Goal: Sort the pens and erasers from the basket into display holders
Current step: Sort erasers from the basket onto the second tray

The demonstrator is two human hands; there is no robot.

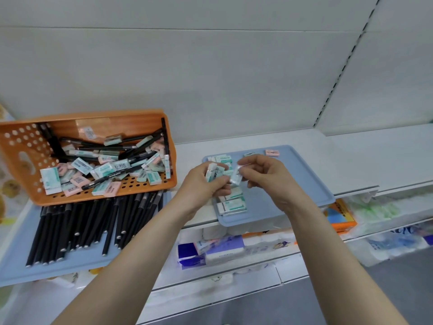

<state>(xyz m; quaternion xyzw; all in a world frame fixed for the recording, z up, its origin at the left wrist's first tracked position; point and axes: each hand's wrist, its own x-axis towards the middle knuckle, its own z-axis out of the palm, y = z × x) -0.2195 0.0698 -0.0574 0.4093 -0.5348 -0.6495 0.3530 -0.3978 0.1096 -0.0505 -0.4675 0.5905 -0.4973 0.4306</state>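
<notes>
Right of the orange basket (21,146), over the blue tray (304,174), our left hand (201,186) curls its fingers round a small stack of erasers (212,171), while our right hand (269,174) pinches a single mint eraser (235,177) between thumb and fingertips. We judge it best to turn its label to match the column of erasers (232,205) lying on that tray and set it flush beside them. The basket holds jumbled pens and erasers. In front of the basket, a second blue tray (18,242) carries black pens (82,226) side by side.
</notes>
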